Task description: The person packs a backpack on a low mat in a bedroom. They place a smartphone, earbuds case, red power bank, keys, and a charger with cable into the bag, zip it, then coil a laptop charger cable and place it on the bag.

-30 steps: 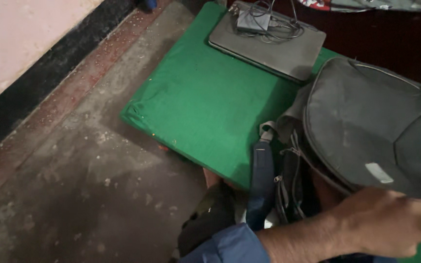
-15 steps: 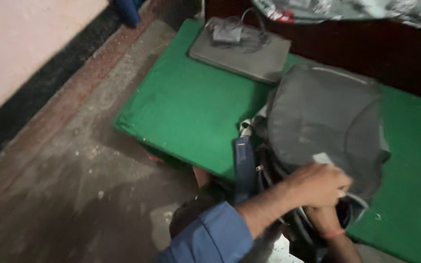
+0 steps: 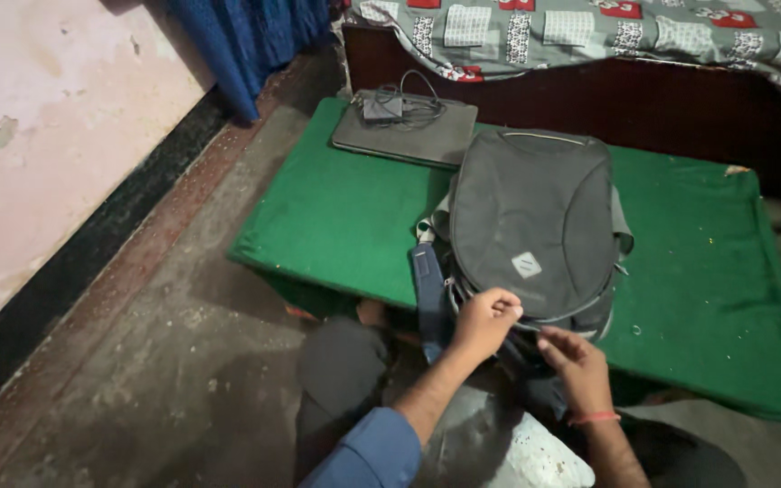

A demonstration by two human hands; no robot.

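Backpack: the dark grey backpack (image 3: pixel 535 217) is lying flat on the green mat (image 3: pixel 345 217), front panel facing up, its lower edge hanging toward the person at 6 o'clock.
Zipper edge: both hands are working at the bag's near rim, where the curved zip line is running around the bottom of the front panel.
Left hand: the left hand (image 3: pixel 484 321) is curling into a loose fist at the bag's 7 o'clock corner, fingertips pinching something small at the zip line; whether it is the zip pull I cannot tell.
Right hand: the right hand (image 3: pixel 571 361) is sitting just beside it at 5 o'clock of the bag, fingers half bent and pinched toward the same edge, nearly touching the left; what it is gripping is too small to tell. A red thread band (image 3: pixel 592 417) is circling its wrist.
Strap: a blue shoulder strap (image 3: pixel 428 289) is dangling off the bag's left side, at 9 o'clock from the left hand.
Laptop: a closed grey laptop (image 3: pixel 409 136) is lying at 11 o'clock of the bag, on the mat's far corner, well apart from the hands.
Charger: a black charger with coiled cable (image 3: pixel 390 107) is resting on the laptop lid.
Mat: it is spreading wide to 3 o'clock of the bag.
Bed: a dark wooden bed frame (image 3: pixel 680 99) is running along 12 o'clock, a patterned grey bedsheet (image 3: pixel 589 27) draping over it.
Curtain: blue cloth (image 3: pixel 246 41) is hanging at 10 o'clock, by the pink wall (image 3: pixel 47 117).
Floor: a worn concrete floor (image 3: pixel 137 361) is stretching out at 8 o'clock.
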